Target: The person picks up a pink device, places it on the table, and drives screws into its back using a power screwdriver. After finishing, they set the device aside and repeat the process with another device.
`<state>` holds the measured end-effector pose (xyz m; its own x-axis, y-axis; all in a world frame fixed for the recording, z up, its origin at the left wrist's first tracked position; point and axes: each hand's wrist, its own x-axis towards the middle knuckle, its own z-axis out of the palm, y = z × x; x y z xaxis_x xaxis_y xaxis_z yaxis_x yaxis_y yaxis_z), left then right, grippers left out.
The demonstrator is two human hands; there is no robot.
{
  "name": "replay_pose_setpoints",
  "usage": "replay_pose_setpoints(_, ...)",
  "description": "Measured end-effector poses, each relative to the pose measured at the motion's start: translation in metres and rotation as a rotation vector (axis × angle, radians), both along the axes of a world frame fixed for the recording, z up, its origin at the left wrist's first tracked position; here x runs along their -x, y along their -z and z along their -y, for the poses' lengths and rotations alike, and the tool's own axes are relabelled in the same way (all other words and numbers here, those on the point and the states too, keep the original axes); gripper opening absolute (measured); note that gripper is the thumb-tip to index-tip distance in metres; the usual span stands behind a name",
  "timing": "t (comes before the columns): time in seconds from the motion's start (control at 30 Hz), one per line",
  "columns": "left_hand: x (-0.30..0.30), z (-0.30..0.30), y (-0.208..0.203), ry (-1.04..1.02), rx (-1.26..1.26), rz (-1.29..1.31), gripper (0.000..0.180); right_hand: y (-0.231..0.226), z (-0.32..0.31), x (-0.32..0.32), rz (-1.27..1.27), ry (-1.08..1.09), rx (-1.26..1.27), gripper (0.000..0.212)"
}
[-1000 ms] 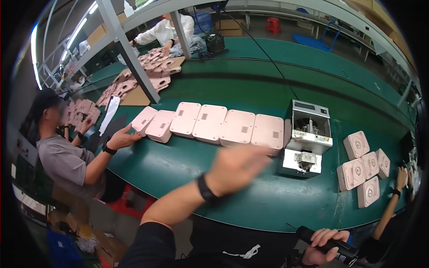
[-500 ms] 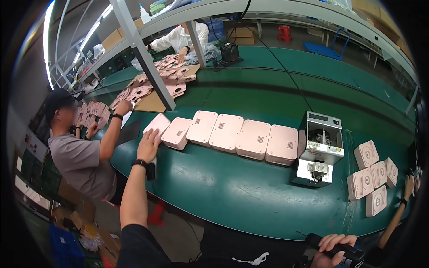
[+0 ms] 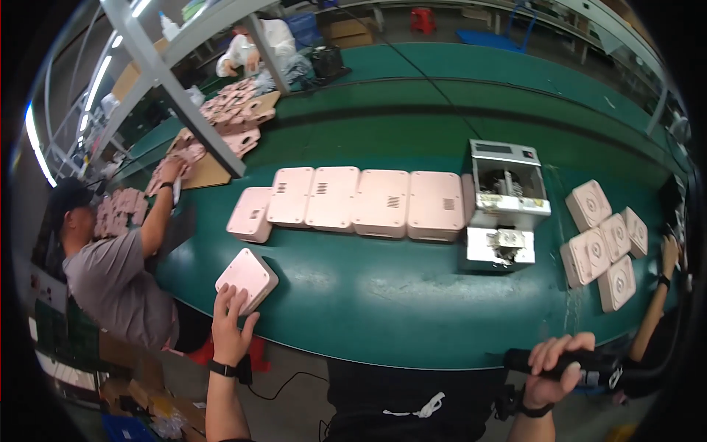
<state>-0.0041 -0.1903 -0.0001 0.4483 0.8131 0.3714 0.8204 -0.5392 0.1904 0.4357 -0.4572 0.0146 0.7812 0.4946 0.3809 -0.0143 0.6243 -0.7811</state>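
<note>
Pink box [image 3: 254,274] touches spread left grip [image 3: 230,328]; right grip [image 3: 554,361] wraps black tool [image 3: 520,361].

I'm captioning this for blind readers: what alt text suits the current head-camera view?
A person's left hand touches a pink case near the front edge of a green workbench; the right hand grips a black handheld tool. Five more pink cases form a row left of a metal machine, with another five grouped to its right.
</note>
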Motion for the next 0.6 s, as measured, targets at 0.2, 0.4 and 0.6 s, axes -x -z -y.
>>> replay_pose_setpoints(0.2,-0.095,0.029,-0.006,0.342,0.052,-0.004,0.053,-0.009,-0.016,0.003,-0.005,-0.117,0.054,0.049)
replay_pose_setpoints(0.4,-0.207,0.05,-0.007,0.871,0.142,-0.013,0.052,-0.021,-0.02,0.0,0.111,-0.138,0.136,0.041)
replay_pose_setpoints(0.6,-0.264,0.026,-0.036,1.122,0.173,-0.019,0.073,-0.072,-0.055,-0.031,0.229,-0.082,0.031,0.034)
